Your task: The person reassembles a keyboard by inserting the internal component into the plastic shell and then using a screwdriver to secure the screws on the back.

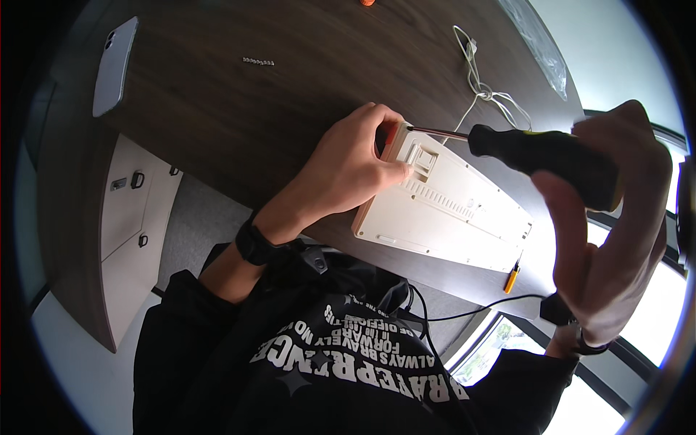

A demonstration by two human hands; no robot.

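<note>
A cream keyboard (449,217) lies face down on the dark wooden table (290,72). My left hand (348,163) presses on its upper left corner, the thumb beside a small flip-out foot. My right hand (616,225) is wrapped around the black handle of a screwdriver (536,152). The metal shaft runs left and its tip touches the keyboard's top edge, near an orange corner under my left fingers.
A white phone (114,67) lies at the table's far left. A short row of small screws (258,61) sits beyond it. A white cable (482,87) coils behind the keyboard, next to a clear plastic bag (540,43). A small yellow-handled screwdriver (512,275) rests at the near edge.
</note>
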